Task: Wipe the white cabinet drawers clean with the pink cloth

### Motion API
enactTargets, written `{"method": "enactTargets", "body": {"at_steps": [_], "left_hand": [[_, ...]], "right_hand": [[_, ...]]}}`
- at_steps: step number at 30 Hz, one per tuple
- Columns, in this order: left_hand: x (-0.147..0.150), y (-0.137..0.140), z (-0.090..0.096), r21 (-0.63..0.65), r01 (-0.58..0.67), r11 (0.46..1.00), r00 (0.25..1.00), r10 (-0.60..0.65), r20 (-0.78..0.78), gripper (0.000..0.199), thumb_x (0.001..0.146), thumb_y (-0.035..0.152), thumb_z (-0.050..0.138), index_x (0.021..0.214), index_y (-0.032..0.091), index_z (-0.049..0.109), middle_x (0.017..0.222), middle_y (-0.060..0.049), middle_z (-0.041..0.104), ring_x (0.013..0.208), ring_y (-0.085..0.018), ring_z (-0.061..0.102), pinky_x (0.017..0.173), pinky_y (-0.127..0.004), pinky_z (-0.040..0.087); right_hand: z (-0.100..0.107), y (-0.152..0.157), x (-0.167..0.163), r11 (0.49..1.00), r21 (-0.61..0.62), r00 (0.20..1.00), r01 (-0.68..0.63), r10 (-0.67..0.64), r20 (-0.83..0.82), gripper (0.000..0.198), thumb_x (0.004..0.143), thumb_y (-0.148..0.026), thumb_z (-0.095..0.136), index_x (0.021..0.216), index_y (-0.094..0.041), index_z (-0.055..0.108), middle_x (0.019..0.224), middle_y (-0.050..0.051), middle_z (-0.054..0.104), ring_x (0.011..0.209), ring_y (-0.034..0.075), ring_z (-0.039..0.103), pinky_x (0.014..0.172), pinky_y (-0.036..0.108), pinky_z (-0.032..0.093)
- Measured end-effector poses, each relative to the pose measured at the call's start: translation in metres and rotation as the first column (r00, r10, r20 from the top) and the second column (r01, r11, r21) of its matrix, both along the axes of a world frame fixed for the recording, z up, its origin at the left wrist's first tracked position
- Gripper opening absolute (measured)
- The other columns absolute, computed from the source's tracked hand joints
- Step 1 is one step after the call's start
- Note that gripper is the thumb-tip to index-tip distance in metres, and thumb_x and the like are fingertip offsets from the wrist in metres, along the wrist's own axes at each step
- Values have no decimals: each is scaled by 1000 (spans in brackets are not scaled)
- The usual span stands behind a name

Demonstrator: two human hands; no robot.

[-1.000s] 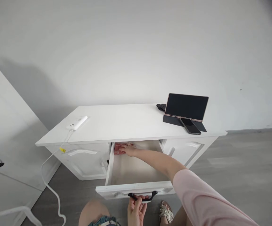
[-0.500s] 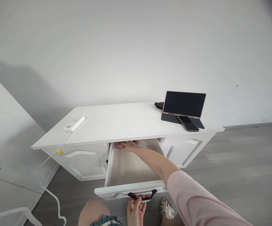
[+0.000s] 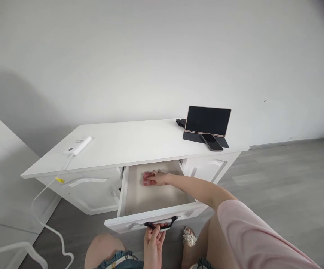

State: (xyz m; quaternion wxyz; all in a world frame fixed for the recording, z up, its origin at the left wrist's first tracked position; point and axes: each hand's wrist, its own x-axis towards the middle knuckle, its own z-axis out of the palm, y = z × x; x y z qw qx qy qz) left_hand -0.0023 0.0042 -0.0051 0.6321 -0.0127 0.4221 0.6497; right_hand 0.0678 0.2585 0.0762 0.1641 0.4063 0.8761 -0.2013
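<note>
My right hand (image 3: pixel 159 178) reaches down inside a white drawer (image 3: pixel 139 216), which is pulled out from a low cabinet. Beneath its fingers is a red patterned cloth (image 3: pixel 149 179), pressed onto the drawer's bare beige bottom. Part of the cloth is covered by the hand. At the front, my left hand (image 3: pixel 154 243) has its fingers closed around the black drawer handle (image 3: pixel 166 225).
On the white cabinet top (image 3: pixel 128 144) stand a tablet (image 3: pixel 207 120), a phone (image 3: pixel 212 142) and a dark item behind them. A white power bank (image 3: pixel 79 146) lies at the left, its cable (image 3: pixel 46 226) hanging down. My knee (image 3: pixel 103 248) is close below the drawer.
My right hand has drawn the red cloth from the back of the drawer toward the front. My left hand stays on the handle. The whole view has shifted slightly.
</note>
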Motion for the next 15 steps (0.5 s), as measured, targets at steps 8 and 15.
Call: {"method": "enactTargets", "body": {"at_steps": [8, 15], "left_hand": [[1, 1, 2, -22, -9, 1000, 1000, 8, -16, 28, 58, 11, 86, 73, 20, 64, 79, -3, 78, 86, -23, 77, 82, -33, 60], [1, 1, 5, -1, 0, 1000, 999, 0, -50, 26, 59, 18, 85, 70, 21, 61, 76, -4, 78, 87, -26, 78, 83, -36, 60]], "right_hand": [[-13, -46, -1, 922, -173, 930, -345, 361, 73, 67, 84, -27, 65, 147, -45, 50, 153, 6, 38, 125, 33, 53, 102, 46, 45], [-22, -45, 41, 905, -245, 923, -349, 377, 80, 77, 73, -17, 73, 145, -34, 52, 141, 11, 51, 116, 32, 60, 93, 46, 50]]}}
